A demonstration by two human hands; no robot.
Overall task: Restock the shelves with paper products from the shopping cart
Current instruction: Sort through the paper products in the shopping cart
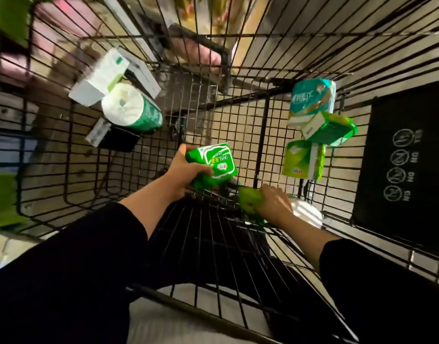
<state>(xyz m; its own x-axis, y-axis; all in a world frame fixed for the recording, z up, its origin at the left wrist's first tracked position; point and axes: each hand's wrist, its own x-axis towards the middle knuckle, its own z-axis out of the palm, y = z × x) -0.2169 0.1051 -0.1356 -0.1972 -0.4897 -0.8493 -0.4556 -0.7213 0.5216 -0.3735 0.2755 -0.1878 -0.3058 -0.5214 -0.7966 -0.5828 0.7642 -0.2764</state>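
Head view: left hand [186,170] grips green pack [217,165], right hand [275,204] grips another pack [249,201]; several products left in cart [238,125], upper frame.

1 wide-angle head camera looks steeply down into a wire shopping cart [238,135] from close above its near rim. Both forearms reach away from the lens into the basket, and the tiled floor [240,125] shows through the mesh. Edges curve and blur.
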